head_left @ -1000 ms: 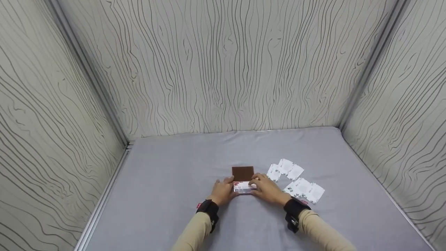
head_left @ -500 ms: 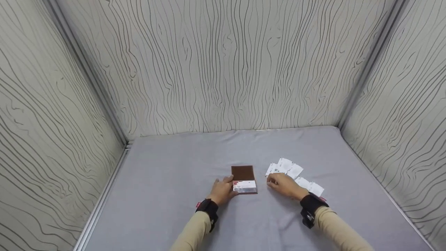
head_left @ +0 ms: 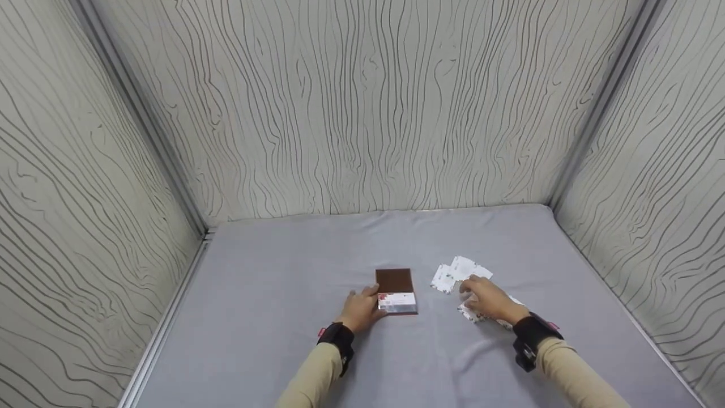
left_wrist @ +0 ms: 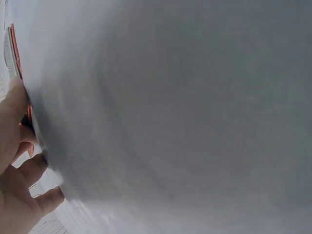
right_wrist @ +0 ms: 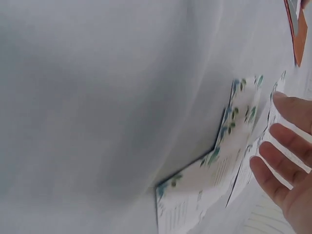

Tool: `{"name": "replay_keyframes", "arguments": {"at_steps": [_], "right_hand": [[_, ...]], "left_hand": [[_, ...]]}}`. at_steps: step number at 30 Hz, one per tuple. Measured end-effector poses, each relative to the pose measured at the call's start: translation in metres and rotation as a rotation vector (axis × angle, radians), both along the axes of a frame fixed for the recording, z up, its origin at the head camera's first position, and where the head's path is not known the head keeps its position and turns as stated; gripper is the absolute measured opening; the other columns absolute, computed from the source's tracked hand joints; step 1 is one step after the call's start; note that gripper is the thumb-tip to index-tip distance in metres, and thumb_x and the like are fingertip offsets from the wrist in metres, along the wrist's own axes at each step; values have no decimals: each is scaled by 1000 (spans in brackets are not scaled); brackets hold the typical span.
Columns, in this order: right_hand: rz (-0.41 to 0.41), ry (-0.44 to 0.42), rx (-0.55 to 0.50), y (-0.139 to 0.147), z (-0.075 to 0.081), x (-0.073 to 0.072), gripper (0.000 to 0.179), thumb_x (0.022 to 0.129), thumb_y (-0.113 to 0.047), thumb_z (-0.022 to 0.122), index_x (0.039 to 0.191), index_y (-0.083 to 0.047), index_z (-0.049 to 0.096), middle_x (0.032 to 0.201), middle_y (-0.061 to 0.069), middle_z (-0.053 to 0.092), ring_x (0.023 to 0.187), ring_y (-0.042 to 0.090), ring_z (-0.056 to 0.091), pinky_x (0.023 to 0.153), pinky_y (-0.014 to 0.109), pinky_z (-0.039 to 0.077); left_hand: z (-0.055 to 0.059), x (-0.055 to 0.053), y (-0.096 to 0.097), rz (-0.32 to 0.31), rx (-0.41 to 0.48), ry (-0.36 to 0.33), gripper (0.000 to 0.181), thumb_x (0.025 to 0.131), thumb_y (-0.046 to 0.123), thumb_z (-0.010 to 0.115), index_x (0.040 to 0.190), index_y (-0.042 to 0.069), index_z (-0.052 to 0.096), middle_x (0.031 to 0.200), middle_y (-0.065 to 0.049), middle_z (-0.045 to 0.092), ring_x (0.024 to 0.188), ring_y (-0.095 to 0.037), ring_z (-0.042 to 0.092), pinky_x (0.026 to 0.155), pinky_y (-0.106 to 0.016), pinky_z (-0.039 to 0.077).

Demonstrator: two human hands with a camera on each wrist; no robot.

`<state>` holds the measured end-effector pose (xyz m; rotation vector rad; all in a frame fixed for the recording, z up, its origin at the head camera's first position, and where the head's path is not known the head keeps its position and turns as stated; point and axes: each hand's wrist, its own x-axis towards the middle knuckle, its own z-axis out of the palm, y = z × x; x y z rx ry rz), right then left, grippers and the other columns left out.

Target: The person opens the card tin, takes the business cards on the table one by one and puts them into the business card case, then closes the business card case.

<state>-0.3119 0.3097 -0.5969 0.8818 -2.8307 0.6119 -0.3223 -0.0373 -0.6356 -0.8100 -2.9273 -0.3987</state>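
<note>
An opened brown card holder (head_left: 393, 280) lies flat on the grey cloth, its near pocket holding a white card (head_left: 396, 300) with red flowers. My left hand (head_left: 359, 311) holds the holder's left edge between thumb and fingers; the left wrist view shows the thumb at the edge of the holder (left_wrist: 15, 51). To the right lie several white cards with leaf prints, a far group (head_left: 463, 266) and a near group (head_left: 469, 313). My right hand (head_left: 489, 299) hovers over them, fingers loosely extended and holding nothing in the right wrist view, close to the printed cards (right_wrist: 209, 170).
Grey cloth (head_left: 283, 272) covers the table. Pale panels with wood-grain lines (head_left: 362, 113) stand at the back and both sides, with metal posts (head_left: 144, 122) at the corners.
My right hand has left the card in the holder and moved right, now over the loose cards and partly covering them. The left hand stays at the holder's left edge.
</note>
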Motion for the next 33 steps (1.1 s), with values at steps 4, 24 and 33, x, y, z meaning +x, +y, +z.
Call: {"name": "replay_keyframes", "arguments": {"at_steps": [4,24,33], "right_hand": [[-75,-26,31,12,3,4,35,75,0,80,105,6,63,100,17,57,94,40,58,84,56,50],[-249,-215,133,54,8,28,79,72,-23,86,131,13,48,114,40,50,102,60,50,88,69,42],[-263,-205,173,57,2,27,73,72,-22,85,130,9,52,118,33,52,101,56,52,84,72,41]], "left_hand": [[-1,-1,0,4,-11,1,50,94,35,67,128,-2,63,142,-13,54,129,-33,52,104,-58,40],[-2,0,-1,-14,17,39,50,93,34,68,126,-3,64,139,-15,56,126,-34,54,101,-59,41],[0,2,-1,-20,-19,79,48,92,33,71,125,-1,66,139,-13,57,123,-34,57,99,-59,44]]}}
